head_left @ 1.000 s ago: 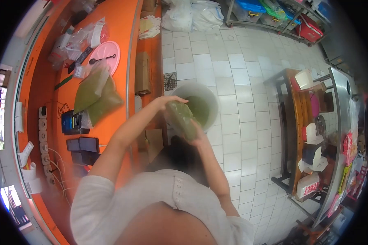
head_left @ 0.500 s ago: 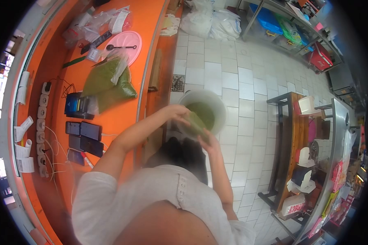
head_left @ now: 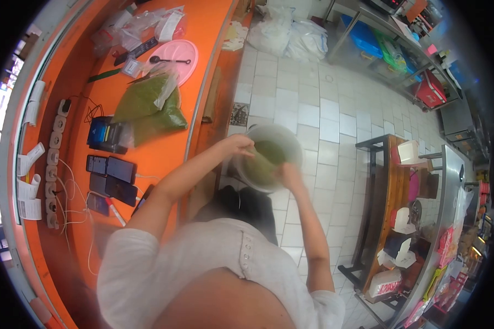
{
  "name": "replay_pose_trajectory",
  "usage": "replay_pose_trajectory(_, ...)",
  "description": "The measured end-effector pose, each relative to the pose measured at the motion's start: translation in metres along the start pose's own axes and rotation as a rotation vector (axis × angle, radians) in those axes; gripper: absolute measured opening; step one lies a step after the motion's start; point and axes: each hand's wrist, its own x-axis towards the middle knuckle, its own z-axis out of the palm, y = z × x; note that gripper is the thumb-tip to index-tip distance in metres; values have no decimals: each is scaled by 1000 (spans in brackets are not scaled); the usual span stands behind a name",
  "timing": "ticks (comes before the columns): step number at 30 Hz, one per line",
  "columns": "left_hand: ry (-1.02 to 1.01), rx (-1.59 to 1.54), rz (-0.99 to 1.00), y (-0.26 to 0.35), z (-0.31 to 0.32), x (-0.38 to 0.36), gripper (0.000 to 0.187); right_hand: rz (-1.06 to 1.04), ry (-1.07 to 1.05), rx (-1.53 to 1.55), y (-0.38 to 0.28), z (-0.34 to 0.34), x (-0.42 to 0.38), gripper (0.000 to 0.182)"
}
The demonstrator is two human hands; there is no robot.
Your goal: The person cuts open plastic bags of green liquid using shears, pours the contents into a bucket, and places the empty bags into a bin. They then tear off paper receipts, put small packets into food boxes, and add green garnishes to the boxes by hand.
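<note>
Over a white bucket (head_left: 295, 143) on the tiled floor, my two hands hold a clear plastic bag (head_left: 261, 163) of green stuff between them. My left hand (head_left: 239, 146) is closed on one end of the bag, at the bucket's left rim. The other end is in my right hand (head_left: 290, 176), closed and blurred by motion at the right side of the rim. Green powdery or leafy stuff (head_left: 273, 152) lies inside the bucket. On the orange counter to the left rest filled bags of the same green stuff (head_left: 148, 107).
Phones (head_left: 121, 170), a card terminal (head_left: 107, 135) and a pink lid (head_left: 175, 55) with a black spoon lie on the counter. A power strip (head_left: 55, 140) runs along its back. A wooden bench (head_left: 381, 214) with takeaway boxes stands right; white sacks (head_left: 307, 41) lie ahead.
My right hand has moved right, away from my left hand, and its fingers have closed into a fist. The bag between them looks thinner and more stretched. My left hand has barely shifted.
</note>
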Motion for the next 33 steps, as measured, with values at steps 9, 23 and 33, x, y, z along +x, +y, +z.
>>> replay_pose_trajectory(9, 144, 179, 270, 18, 17, -4, 70, 208, 89, -368, -5, -36, 16, 7)
replay_pose_trajectory(23, 116, 213, 401, 13, 16, 2, 74, 55, -198, -407, 3, -49, 9, 18)
replay_pose_trajectory(33, -93, 596, 104, -69, 33, -8, 85, -60, 192, 28, -26, -1, -28, 41)
